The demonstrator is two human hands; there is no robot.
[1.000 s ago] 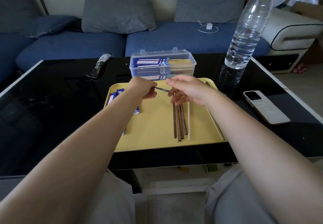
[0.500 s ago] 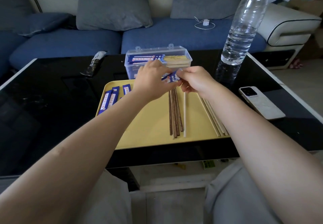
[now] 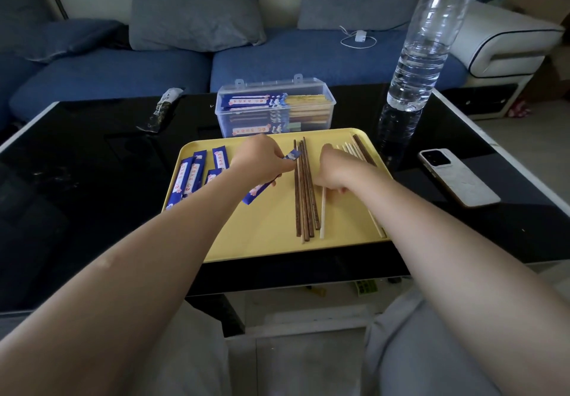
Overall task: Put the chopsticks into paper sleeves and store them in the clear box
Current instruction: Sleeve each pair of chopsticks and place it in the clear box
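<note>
A yellow tray [image 3: 271, 241] lies on the black table. My left hand [image 3: 262, 161] pinches a blue paper sleeve [image 3: 254, 193] that slants under the hand, with its open end poking out by my fingertips. Just right of that end lie several brown chopsticks [image 3: 303, 198]. My right hand [image 3: 336, 168] is palm down, its curled fingers on the upper end of a white chopstick [image 3: 322, 216]. More pale and brown chopsticks [image 3: 357, 150] lie behind that hand. Spare blue sleeves [image 3: 191, 173] lie at the tray's left. The clear box [image 3: 327, 99] behind the tray holds several sleeved pairs.
A tall water bottle [image 3: 425, 56] stands right of the box. A white phone [image 3: 456, 176] lies right of the tray, and a dark packet [image 3: 162, 110] lies at the far left of the table. A blue sofa with grey cushions [image 3: 194, 13] is behind.
My hands have separated and dropped from near the box to the tray. The left keeps the blue sleeve, and the right has come down onto the white chopstick.
</note>
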